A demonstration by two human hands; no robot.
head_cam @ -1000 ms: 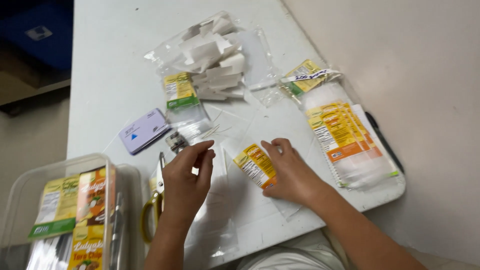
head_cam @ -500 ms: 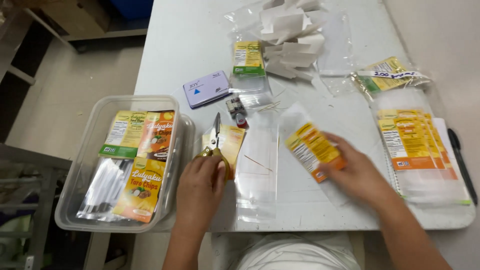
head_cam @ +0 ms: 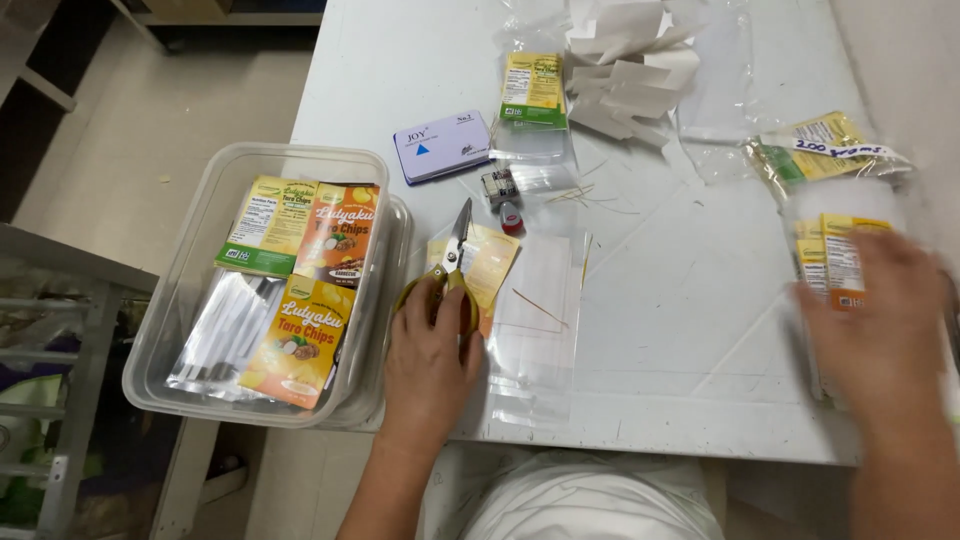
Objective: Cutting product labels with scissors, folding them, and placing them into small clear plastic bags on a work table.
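**On the white worktop: one hand on scissors, one on a stack of bags**

On the white worktop (head_cam: 660, 330), the left hand (head_cam: 430, 360) rests on the yellow handles of the scissors (head_cam: 450, 262). Its grip is curled around them. The blades point away from the person and lie over a yellow label (head_cam: 495, 262) and a clear bag (head_cam: 535, 310). The right hand (head_cam: 880, 325) is blurry. It lies over a stack of labelled bags (head_cam: 835, 250) near the right edge; I cannot tell if its grip is together. A clear tub (head_cam: 200, 250) of snack packets (head_cam: 295, 335) stands just left of the scissors.
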